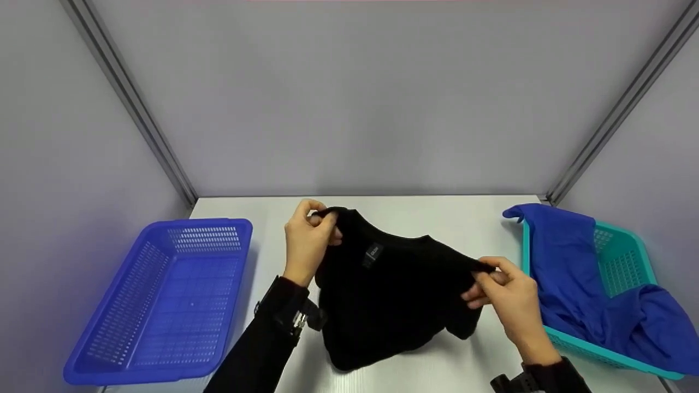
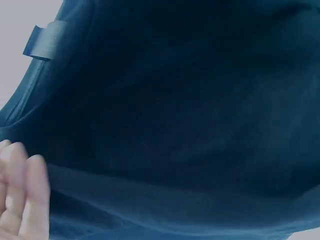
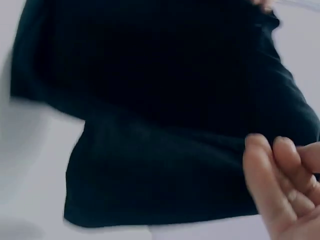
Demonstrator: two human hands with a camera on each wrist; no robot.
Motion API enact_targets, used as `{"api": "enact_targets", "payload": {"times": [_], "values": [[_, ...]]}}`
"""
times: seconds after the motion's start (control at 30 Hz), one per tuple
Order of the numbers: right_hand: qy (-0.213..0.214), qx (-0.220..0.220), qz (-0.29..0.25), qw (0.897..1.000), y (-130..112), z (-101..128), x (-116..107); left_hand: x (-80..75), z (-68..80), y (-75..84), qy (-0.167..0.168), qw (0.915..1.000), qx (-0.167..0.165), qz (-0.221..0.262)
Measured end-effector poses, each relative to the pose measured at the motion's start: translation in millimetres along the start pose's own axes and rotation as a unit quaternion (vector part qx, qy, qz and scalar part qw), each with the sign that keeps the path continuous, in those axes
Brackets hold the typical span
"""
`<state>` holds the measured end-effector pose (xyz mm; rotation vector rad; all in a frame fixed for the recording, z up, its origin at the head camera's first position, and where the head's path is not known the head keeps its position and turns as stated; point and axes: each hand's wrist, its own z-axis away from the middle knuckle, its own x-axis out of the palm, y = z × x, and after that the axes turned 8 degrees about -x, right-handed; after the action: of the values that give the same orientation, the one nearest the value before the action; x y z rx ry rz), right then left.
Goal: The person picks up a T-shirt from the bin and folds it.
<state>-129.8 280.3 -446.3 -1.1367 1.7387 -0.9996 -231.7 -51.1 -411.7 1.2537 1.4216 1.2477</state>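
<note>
A black T-shirt (image 1: 393, 295) hangs over the white table between both hands, its neckline uppermost and a small label (image 1: 373, 252) showing inside the collar. At one shoulder my left hand (image 1: 308, 240) pinches the cloth between thumb and fingers. My right hand (image 1: 508, 292) pinches the opposite shoulder, lower than the left. In the left wrist view the T-shirt (image 2: 175, 125) fills most of the picture, with fingers (image 2: 35, 195) at the corner. The right wrist view shows a short sleeve of the T-shirt (image 3: 150, 180) dangling beside the right fingers (image 3: 265, 175).
A blue plastic basket (image 1: 240, 284) with nothing in it stands at the left on the white table (image 1: 437, 213). To the right, a teal basket (image 1: 628, 240) holds a blue garment (image 1: 568, 262) draped over its rim. Grey panels (image 1: 371, 109) enclose the back and sides.
</note>
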Motion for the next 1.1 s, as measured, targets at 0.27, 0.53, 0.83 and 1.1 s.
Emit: {"api": "enact_targets", "payload": {"times": [0.27, 0.53, 0.83, 1.1], "values": [[0.037, 0.069, -0.186, 0.979, 3, -2, -4, 11.6, -12.6, -3.8, -0.025, 0.9964, -0.059, 0.056], [0.002, 0.062, -0.094, 0.994, 13, -10, -2, 27.6, -24.6, -16.4, -0.277, 0.9577, -0.063, -0.049], [-0.155, 0.026, 0.100, 0.982, 47, 12, 16, 11.4, 3.5, -70.0, -0.290, 0.9001, 0.023, -0.324], [-0.303, -0.063, 0.215, 0.926, 77, 42, 41, -6.3, 50.0, -127.6, -0.337, 0.8034, 0.100, -0.480]]}}
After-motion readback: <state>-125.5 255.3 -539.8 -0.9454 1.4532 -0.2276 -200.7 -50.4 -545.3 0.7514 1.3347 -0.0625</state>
